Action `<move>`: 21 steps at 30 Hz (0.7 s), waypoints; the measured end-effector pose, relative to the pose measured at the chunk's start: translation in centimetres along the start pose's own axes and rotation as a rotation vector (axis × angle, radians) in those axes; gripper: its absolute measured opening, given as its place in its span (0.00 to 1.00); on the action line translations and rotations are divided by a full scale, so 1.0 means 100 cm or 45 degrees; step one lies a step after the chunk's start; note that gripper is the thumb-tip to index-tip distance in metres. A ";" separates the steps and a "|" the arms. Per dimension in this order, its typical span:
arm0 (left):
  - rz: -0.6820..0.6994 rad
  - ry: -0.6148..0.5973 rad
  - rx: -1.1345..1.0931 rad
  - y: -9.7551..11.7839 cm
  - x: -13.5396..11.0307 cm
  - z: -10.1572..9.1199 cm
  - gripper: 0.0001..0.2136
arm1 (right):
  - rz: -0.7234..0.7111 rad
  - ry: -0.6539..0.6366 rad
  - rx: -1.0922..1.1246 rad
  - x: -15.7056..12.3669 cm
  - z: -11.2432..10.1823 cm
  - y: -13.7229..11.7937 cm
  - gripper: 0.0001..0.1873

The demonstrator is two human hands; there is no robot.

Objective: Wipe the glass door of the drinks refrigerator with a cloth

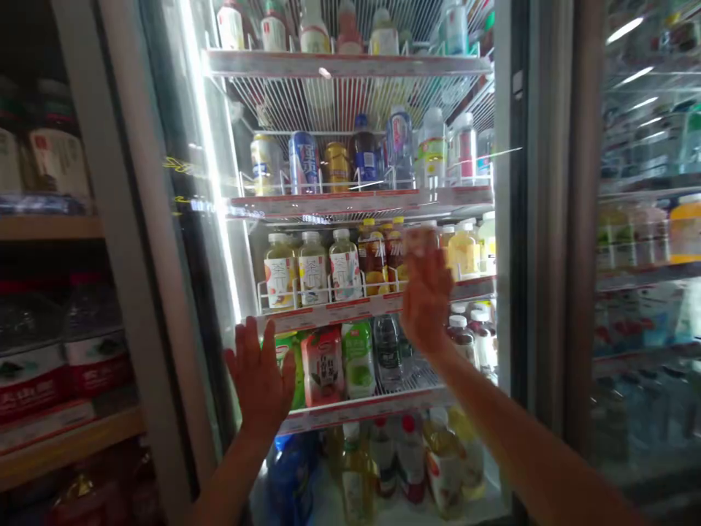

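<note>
Brown drink fills the yellow-capped bottles [372, 256] on the middle shelf [323, 314], beside the raised right hand [427, 299] in the view. That hand is blurred; I cannot tell how far its fingers are closed or whether they have hold of anything. The left hand [260, 380] is spread wide with nothing in it, near a red drink pack [323, 369] on the shelf below. Handling looks barely begun: no drink is clearly off its shelf, and whether glass lies between hands and shelves is unclear. Further out, white-capped tea bottles [313, 277] hold pale liquid, a green drink pack [358, 358] hides its contents, and above stand a blue can [304, 162] and a gold can [336, 164].
</note>
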State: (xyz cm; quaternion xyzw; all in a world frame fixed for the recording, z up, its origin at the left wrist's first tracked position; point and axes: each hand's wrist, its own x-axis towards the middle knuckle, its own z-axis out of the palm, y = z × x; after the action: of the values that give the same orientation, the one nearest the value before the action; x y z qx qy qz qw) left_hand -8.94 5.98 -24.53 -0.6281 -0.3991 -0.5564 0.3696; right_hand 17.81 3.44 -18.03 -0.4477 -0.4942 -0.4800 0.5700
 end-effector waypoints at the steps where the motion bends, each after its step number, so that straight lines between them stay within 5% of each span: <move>1: 0.009 -0.006 0.002 -0.001 0.000 -0.001 0.31 | -0.160 -0.095 0.045 -0.008 0.004 -0.020 0.35; 4: 0.044 -0.042 0.007 -0.005 -0.001 -0.005 0.32 | -0.448 -0.236 0.142 -0.028 0.005 -0.050 0.36; 9: 0.073 -0.071 -0.007 -0.007 -0.004 -0.007 0.31 | 0.091 0.053 0.014 0.000 -0.001 -0.001 0.32; 11: 0.054 -0.068 -0.007 -0.005 -0.004 -0.006 0.31 | 0.168 0.119 0.009 0.007 0.004 -0.006 0.32; 15: 0.063 -0.078 -0.034 -0.007 -0.005 -0.009 0.30 | -0.298 -0.091 0.135 -0.019 0.015 -0.068 0.35; 17: 0.064 -0.108 -0.051 -0.014 -0.005 -0.012 0.30 | -0.453 -0.154 0.161 -0.030 0.013 -0.078 0.35; 19: -0.020 -0.107 -0.056 -0.025 -0.003 -0.016 0.29 | -0.385 -0.138 0.117 -0.026 0.008 -0.059 0.34; 21: -0.157 -0.079 -0.048 -0.037 -0.001 -0.018 0.30 | -0.134 -0.037 0.037 -0.008 0.004 -0.028 0.30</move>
State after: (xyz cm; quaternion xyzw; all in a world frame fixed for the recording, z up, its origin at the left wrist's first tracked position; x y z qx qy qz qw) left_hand -13.01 5.81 -24.33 -0.6260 -0.4377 -0.5659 0.3103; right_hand 14.98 3.56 -18.72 -0.4197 -0.5322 -0.4955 0.5433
